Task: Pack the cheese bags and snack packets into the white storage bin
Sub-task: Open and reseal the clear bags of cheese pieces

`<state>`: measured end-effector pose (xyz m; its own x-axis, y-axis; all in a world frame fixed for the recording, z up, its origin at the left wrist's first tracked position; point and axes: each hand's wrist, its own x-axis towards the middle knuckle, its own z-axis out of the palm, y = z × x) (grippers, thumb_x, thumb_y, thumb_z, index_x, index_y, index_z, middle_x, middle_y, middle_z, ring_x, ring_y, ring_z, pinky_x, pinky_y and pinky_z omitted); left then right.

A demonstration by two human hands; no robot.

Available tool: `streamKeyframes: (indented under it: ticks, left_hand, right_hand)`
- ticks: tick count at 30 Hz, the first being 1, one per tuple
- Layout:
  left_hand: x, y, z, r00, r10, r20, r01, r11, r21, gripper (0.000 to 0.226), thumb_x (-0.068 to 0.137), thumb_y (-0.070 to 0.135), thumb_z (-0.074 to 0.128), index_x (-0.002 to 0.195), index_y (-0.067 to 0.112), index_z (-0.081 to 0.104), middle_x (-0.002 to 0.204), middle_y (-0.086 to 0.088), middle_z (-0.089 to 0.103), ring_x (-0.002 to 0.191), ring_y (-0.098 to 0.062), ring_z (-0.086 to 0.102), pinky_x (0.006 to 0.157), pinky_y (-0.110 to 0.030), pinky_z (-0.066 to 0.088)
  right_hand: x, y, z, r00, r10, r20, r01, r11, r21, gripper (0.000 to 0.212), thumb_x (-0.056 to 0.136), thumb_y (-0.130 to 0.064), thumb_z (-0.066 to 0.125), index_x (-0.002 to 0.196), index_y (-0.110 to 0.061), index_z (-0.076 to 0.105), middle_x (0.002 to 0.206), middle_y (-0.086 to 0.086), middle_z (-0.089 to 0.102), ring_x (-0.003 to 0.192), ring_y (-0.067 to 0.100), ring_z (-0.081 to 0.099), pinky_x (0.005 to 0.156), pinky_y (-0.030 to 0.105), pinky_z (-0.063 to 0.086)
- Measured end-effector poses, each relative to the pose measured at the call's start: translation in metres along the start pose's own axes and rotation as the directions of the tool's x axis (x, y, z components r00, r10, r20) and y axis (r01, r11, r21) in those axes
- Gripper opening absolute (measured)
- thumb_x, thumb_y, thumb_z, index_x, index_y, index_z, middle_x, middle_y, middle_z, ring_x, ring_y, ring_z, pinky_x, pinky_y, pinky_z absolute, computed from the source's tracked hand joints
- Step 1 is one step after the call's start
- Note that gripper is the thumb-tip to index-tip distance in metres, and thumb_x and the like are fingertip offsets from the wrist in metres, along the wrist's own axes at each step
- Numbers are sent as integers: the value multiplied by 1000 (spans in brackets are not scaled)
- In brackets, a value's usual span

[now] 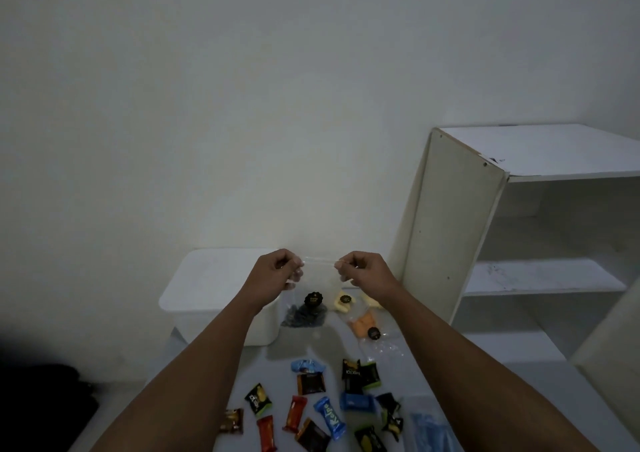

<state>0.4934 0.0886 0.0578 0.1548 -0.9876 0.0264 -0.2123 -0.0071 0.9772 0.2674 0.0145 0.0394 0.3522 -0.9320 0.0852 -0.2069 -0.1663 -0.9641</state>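
I hold a clear zip bag (317,282) up over the table by its top strip. My left hand (277,269) pinches the left end and my right hand (363,269) pinches the right end. Dark contents and a black round label (313,299) sit low in the bag. Behind it on the table lie a pale yellow cheese bag (341,302) and an orange cheese bag (365,325). Several small snack packets (311,403) are scattered near the front. The white storage bin (207,289), with its lid on, stands at the back left.
A white open shelf unit (519,243) stands at the right against the wall. A clear blue-tinted bag (431,431) lies at the table's front right. A dark shape (41,403) sits on the floor at the left.
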Motion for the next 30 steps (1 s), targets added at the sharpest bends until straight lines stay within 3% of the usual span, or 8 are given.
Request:
streamKeyframes:
  ticks: [7, 12, 14, 16, 18, 22, 26, 30]
  left_hand:
    - [-10, -15, -19, 998, 54, 43, -61, 986, 157, 19, 100, 18, 59, 87, 13, 71, 80, -1, 75, 72, -10, 67, 78, -37, 57]
    - [-19, -15, -20, 972, 122, -201, -64, 960, 274, 23, 93, 42, 68, 93, 19, 63, 88, 6, 67, 78, -13, 63, 65, -23, 46]
    - [-21, -14, -15, 968, 58, -245, -4, 976, 217, 36, 91, 49, 67, 89, 14, 58, 83, 0, 67, 74, -18, 64, 68, -30, 53]
    - [-23, -13, -11, 986, -129, -110, 136, 989, 58, 45, 91, 51, 65, 91, 6, 65, 84, -9, 73, 75, -24, 71, 75, -42, 63]
    - [-27, -10, -8, 960, -272, 67, 277, 956, -92, 49, 92, 48, 66, 99, 0, 69, 94, -16, 75, 82, -28, 75, 77, -41, 64]
    - [-30, -13, -5, 948, -284, 143, 310, 927, -212, 38, 96, 34, 60, 104, -1, 70, 98, -20, 74, 87, -31, 77, 78, -41, 64]
    - [-32, -13, -4, 949, -286, 129, 311, 911, -270, 30, 94, 17, 52, 100, -6, 69, 92, -21, 77, 85, -31, 77, 86, -47, 62]
    - [-34, -15, -4, 946, -295, 133, 323, 892, -316, 28, 89, 6, 48, 98, -13, 66, 94, -26, 75, 86, -34, 77, 78, -43, 64]
  right_hand:
    - [-22, -13, 46, 1000, -9, -6, 9, 1000, -16, 14, 91, -13, 72, 91, 1, 75, 81, 8, 72, 70, 14, 66, 64, 18, 54]
    - [-34, -20, 67, 989, -22, -149, 23, 1000, 5, 12, 95, -11, 67, 85, -6, 70, 81, 9, 72, 64, 12, 68, 56, 18, 50]
    - [-38, -22, 73, 984, -13, -178, 21, 999, 44, 11, 96, -12, 66, 88, -5, 70, 86, 12, 75, 67, 16, 71, 56, 22, 52]
    - [-42, -23, 78, 986, -2, -165, 13, 998, 61, 11, 96, -13, 66, 93, -3, 71, 89, 10, 77, 75, 22, 74, 63, 29, 58]
    - [-45, -25, 82, 990, -14, -140, 18, 999, 27, 11, 95, -13, 66, 93, -4, 71, 89, 8, 78, 82, 27, 75, 70, 37, 60]
    - [-50, -22, 90, 989, -68, -128, 62, 997, -52, 9, 92, -15, 70, 88, -8, 74, 86, 10, 75, 85, 33, 72, 74, 48, 60]
    - [-56, -22, 97, 985, -71, -160, 61, 996, -70, 12, 88, -23, 76, 85, -11, 77, 82, 4, 77, 81, 20, 75, 79, 40, 62]
    - [-58, -20, 105, 983, -32, -181, 24, 999, -48, 21, 85, -34, 79, 84, -13, 79, 81, 2, 78, 79, 18, 75, 79, 41, 63]
